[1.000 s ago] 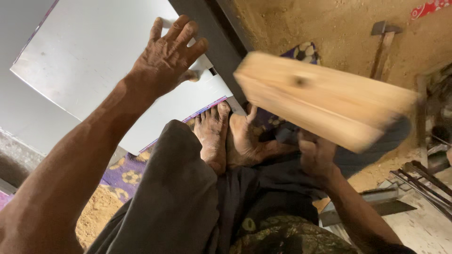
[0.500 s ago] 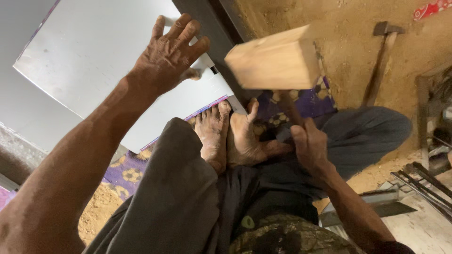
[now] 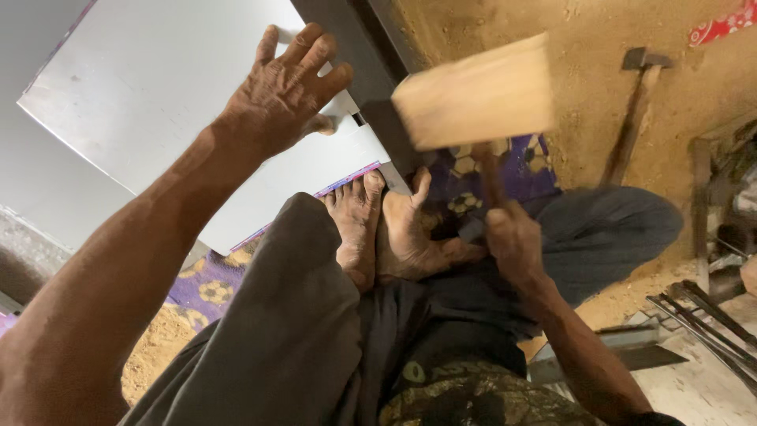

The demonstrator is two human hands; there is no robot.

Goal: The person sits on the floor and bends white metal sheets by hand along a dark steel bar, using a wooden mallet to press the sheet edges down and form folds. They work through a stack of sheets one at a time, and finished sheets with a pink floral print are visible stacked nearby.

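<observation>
Dirt floor; left hand (image 3: 288, 95) flat on grey metal sheet (image 3: 158, 102); right hand (image 3: 512, 241) clenched round pale blurred wooden mallet (image 3: 477, 93).

two bare hands, the left hand (image 3: 284, 95) and right hand (image 3: 514, 241), two bare feet (image 3: 386, 225), one pale wooden mallet (image 3: 475, 93), one flat grey metal sheet (image 3: 158, 102), one steel-headed hammer (image 3: 640, 102) against the earthen wall, one purple patterned mat (image 3: 206, 282).

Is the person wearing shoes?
No, both feet are bare, toes showing, pressed against the grey metal sheet that the left hand holds flat.
</observation>
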